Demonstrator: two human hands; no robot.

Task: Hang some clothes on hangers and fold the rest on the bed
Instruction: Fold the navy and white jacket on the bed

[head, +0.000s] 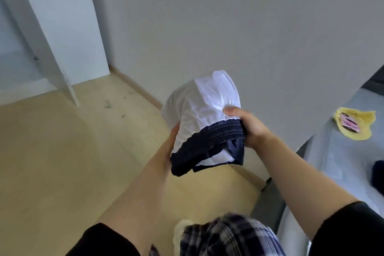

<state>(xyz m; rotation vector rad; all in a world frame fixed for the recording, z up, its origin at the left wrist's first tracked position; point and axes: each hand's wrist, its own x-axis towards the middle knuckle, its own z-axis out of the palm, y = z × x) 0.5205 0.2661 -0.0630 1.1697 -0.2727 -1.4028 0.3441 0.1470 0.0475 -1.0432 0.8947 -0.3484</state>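
Wall [228, 16]: plain grey, filling the upper view and meeting the floor at a pale skirting strip.
Floor [52, 162]: light wood, with a few dark specks near the cabinet.
Cabinet [62, 16]: white, tall, standing at the left against the wall.
Bed [332, 162]: at the right edge, covered in a pale blue-grey sheet.
Garment [199, 110]: white cloth with a gathered navy waistband [218, 133], held in the air between both hands over the floor, left of the bed and apart from it; the white part bulges upward and the navy edge hangs toward the camera.
Plaid fabric [228, 235]: dark blue and white check, blurred, at the bottom edge.
Right grip [247, 124]: clamped on the garment, thumb pressed on top of the white cloth, fingers tucked under the waistband.
Left grip [171, 141]: laid against the garment's left side; its fingers are hidden behind the cloth, so I cannot tell whether they curl round it.
Yellow item [357, 127]: lying flat on the bed, with a pink patch on it.
Dark blue cloth [377, 174]: on the bed at the frame's right edge, cut off.
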